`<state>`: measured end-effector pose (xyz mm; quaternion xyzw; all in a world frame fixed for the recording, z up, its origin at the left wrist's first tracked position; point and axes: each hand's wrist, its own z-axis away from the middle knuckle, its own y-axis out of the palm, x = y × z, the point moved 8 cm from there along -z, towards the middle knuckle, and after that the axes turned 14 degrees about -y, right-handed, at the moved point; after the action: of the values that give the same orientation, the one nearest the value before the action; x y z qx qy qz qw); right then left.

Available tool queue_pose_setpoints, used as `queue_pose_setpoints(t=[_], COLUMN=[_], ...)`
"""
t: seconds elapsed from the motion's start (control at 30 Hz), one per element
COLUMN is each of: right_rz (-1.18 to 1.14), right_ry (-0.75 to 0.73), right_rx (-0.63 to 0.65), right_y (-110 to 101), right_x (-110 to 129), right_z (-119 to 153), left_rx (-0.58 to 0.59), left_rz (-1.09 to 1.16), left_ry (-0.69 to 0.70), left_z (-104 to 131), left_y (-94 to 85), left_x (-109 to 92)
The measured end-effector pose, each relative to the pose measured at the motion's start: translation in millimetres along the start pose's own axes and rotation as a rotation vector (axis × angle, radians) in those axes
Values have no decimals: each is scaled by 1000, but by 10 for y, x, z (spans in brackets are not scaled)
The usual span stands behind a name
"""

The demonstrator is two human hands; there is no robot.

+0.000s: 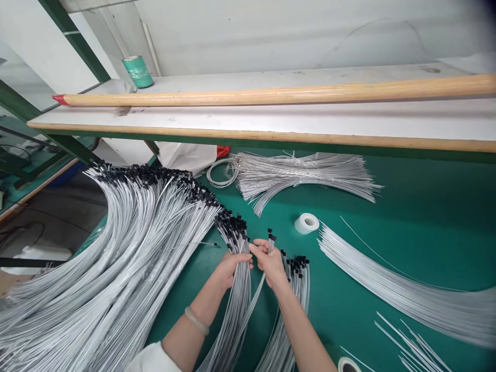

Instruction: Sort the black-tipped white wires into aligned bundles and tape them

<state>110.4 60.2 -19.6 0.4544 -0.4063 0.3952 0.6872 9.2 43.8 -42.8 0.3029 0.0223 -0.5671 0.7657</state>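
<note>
My left hand (231, 268) is closed around a bundle of thin grey cables (239, 297) with black connectors (233, 227) at their upper ends. Close beside it, my right hand (270, 262) pinches a few grey cables tipped with small black connectors (271, 235). These few stand slightly apart from the bundle. A smaller group of black-tipped cables (300, 281) lies to the right, partly behind my right forearm. On the left spreads a very large heap of the same cables (155, 248), its black ends toward the back.
A tied cable bundle (302, 173) lies at the back, with a white tape roll (307, 223) nearer. Loose cables without black ends (395, 284) fan out on the right of the green table (406, 222). Above runs a shelf (271, 121) carrying a wooden pole (271, 95) and green roll (138, 72).
</note>
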Motion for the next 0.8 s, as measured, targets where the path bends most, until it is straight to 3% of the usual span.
queue_pose_setpoints(t=[0.13,0.67,0.8], right_rz=[78,-159,37], right_ry=[10,41,-5], right_rx=[2,-15,-14], right_y=[52,-66,-19], right_x=[-15,-41,-25], right_z=[1,41,25], left_rx=[0,27,34], left_rz=[6,26,32], left_ry=[15,-23,-5], left_z=[-16,7,37], left_y=[-2,-34,18], left_x=[8,28,19])
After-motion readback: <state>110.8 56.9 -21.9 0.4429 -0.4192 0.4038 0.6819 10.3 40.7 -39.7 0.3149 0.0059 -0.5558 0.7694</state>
